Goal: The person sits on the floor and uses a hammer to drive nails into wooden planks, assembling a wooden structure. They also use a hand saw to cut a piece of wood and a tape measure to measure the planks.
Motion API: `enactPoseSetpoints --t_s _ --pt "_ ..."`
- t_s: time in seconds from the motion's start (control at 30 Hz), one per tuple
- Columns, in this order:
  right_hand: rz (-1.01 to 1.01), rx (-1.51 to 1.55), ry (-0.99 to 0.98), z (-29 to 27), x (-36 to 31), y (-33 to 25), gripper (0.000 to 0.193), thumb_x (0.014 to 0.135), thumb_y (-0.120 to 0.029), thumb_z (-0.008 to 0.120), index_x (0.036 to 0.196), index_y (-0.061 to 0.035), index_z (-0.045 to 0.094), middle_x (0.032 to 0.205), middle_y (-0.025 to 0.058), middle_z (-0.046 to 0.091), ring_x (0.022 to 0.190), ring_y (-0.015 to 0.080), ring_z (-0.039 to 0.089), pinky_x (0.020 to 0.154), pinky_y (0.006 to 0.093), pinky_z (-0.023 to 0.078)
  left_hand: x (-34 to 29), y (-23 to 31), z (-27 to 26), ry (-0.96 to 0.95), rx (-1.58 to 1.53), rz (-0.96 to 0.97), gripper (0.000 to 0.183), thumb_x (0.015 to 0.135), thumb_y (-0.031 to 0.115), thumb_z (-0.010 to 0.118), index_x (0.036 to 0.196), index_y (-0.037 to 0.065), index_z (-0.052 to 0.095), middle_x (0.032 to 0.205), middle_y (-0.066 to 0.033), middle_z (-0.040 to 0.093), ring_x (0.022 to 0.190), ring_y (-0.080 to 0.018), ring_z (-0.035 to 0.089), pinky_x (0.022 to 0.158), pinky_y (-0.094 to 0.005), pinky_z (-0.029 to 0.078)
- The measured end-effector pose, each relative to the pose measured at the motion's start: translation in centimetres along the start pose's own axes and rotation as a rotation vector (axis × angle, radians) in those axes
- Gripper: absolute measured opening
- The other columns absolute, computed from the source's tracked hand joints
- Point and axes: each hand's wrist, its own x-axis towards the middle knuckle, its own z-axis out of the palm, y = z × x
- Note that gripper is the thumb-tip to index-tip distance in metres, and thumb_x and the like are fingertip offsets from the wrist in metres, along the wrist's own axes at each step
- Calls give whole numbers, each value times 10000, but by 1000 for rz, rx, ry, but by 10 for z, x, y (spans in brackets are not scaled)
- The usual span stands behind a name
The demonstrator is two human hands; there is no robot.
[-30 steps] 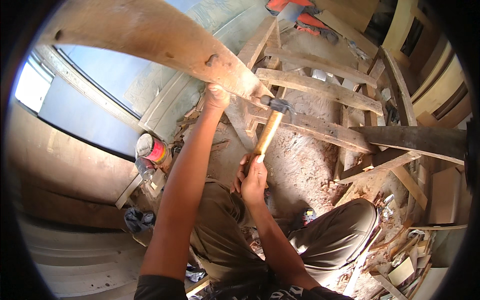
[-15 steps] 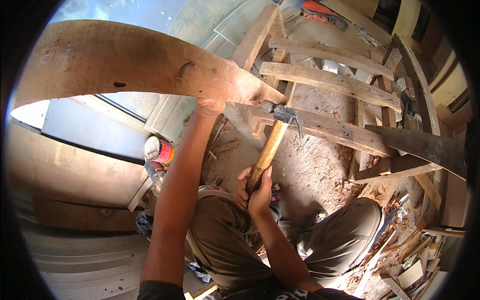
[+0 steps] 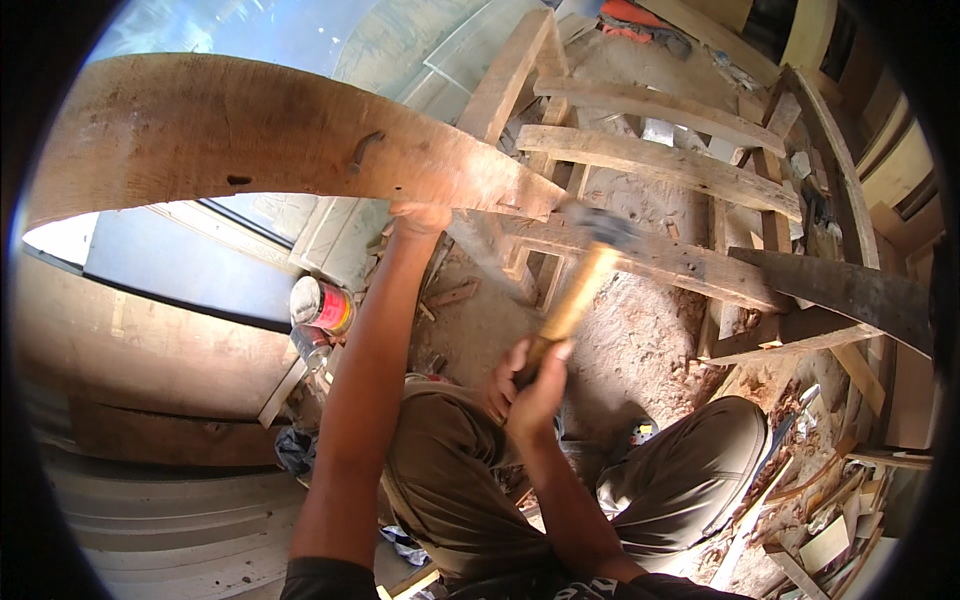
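Note:
My left hand (image 3: 420,217) grips the lower edge of a long wooden plank (image 3: 220,130), its fingers mostly hidden behind the wood. A bent nail (image 3: 367,150) sticks out of the plank's face, and a dark hole (image 3: 239,181) shows further left. In my right hand (image 3: 530,385) is a claw hammer (image 3: 578,293), held by its yellowish wooden handle. The hammer's head is blurred by motion and sits just right of the plank's right end, apart from the nail.
A wooden frame with slats (image 3: 660,165) stands ahead to the right, a dark board (image 3: 840,290) across it. A tin can (image 3: 322,305) stands left of my left forearm. Wood scraps (image 3: 825,545) lie at the lower right, and an orange cloth (image 3: 632,14) lies far back.
My right hand has moved the hammer up and to the right, off the plank's end. The plank has shifted slightly, while my left hand keeps its grip.

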Motion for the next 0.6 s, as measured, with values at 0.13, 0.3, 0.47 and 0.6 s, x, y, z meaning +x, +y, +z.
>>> enactPoseSetpoints --t_s 0.13,0.3,0.47,0.6 --pt "-424 389 -124 7 -6 -18 665 907 -769 183 793 -153 406 487 -2 306 337 126 248 310 290 238 0 -12 1 25 10 51 531 790 328 583 1145 -67 565 1134 -205 618 974 -378 635 859 -515 504" --pt "95 -29 84 2 0 23 653 912 -762 195 791 -152 392 488 -7 277 341 124 222 317 291 225 -6 -22 -9 16 31 78 359 857 162 628 1126 -72 587 1137 -209 626 978 -379 632 869 -526 493" --pt "-101 217 9 -2 -4 9 651 903 -774 217 792 -161 405 495 -12 286 347 123 228 325 296 216 -3 -20 -8 13 -12 67 362 859 154 623 1134 -77 583 1139 -212 625 987 -381 629 879 -529 489" --pt "27 -11 -42 10 0 16 622 940 -721 236 797 -142 411 494 3 308 349 111 242 324 287 233 -2 -15 -5 14 -35 55 361 857 148 623 1137 -75 583 1143 -210 624 991 -380 628 883 -528 488"
